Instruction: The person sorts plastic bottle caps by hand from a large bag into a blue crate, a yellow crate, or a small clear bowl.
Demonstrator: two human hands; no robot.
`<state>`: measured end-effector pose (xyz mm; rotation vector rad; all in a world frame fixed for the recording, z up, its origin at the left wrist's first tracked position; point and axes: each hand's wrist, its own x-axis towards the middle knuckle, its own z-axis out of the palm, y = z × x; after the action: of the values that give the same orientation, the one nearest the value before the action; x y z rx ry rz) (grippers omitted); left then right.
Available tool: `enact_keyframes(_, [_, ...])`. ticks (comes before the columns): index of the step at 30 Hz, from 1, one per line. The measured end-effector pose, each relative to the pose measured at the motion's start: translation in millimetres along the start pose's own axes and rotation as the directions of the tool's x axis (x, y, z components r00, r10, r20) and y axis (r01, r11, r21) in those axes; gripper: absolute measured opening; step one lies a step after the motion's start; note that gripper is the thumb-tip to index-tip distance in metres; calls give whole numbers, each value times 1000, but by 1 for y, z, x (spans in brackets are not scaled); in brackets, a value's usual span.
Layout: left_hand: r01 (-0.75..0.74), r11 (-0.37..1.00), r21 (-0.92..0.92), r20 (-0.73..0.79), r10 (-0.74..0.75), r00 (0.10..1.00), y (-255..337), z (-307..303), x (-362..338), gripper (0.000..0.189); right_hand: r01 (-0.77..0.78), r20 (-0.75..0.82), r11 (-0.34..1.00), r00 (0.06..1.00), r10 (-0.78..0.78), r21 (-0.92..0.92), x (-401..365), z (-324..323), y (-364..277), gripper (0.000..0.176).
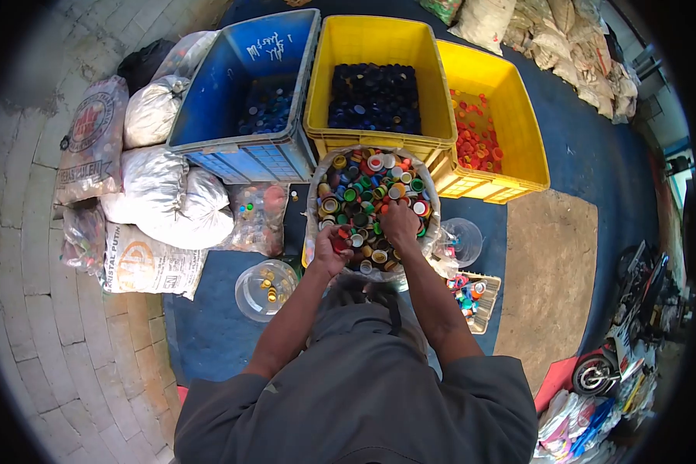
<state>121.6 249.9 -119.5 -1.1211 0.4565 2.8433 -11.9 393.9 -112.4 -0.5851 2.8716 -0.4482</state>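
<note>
A round sack-lined container (433, 197) stands in front of me, full of mixed-colour plastic bottle caps (353, 195). My left hand (329, 255) is at its near left rim, fingers curled around a red bottle cap (339, 243). Over the right half of the pile, my right hand (400, 226) reaches down with bent fingers among the caps. Its fingertips are partly hidden, and what they pinch cannot be made out. Green, white and orange caps lie close around both hands.
Beyond stand a blue crate (243, 155), a yellow crate (379, 139) with dark blue caps, and another yellow crate (522, 116) with red caps. A clear tub (247, 298) holds yellow caps. A small basket (487, 305) sits right; filled sacks (166, 193) pile up left.
</note>
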Motion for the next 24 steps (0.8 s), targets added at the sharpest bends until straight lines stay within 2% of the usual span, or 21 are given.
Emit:
enact_keyframes(4, [3,999,39,-19,-2,1000,1,2,-21,25,-67,21,997,997,68,-37,7,13,-3,19])
enact_keyframes(5, [6,999,47,-32,-5,999,-1,4,-23,26,-51,-23,999,998,51,1,9,21,3,27])
enact_keyframes(7, [13,997,71,-57,-9,998,-2,9,-25,29,-71,-13,982,997,75,174,3,6,0,31])
enact_keyframes(8, [7,988,157,-78,6,997,-3,10,-22,31,-81,-9,962,996,86,259,1,-1,-2,34])
enact_keyframes(10, [10,947,322,-116,29,993,-6,15,-15,35,58,-101,901,995,-16,431,-9,-6,1,37])
enact_keyframes(11, [10,937,348,-47,7,999,-5,16,-11,35,129,-152,854,987,-59,505,-14,-8,4,39])
enact_keyframes(14, [11,913,408,12,-17,1000,-6,40,-10,35,6,68,689,994,-80,725,-35,-22,2,40])
enact_keyframes(15, [-8,911,412,54,-15,998,-6,49,-12,33,-93,143,638,989,-27,765,-42,-17,6,40])
enact_keyframes(18, [-23,875,484,91,-25,996,-14,48,1,31,-99,137,547,990,-29,831,-53,-5,14,38])
enact_keyframes(22, [28,889,457,109,-87,990,-17,47,0,29,-278,297,301,955,-19,912,-65,-21,13,30])
enact_keyframes(24, [23,908,418,80,-62,995,-20,45,3,32,-349,350,70,937,-9,935,-67,-15,21,27])
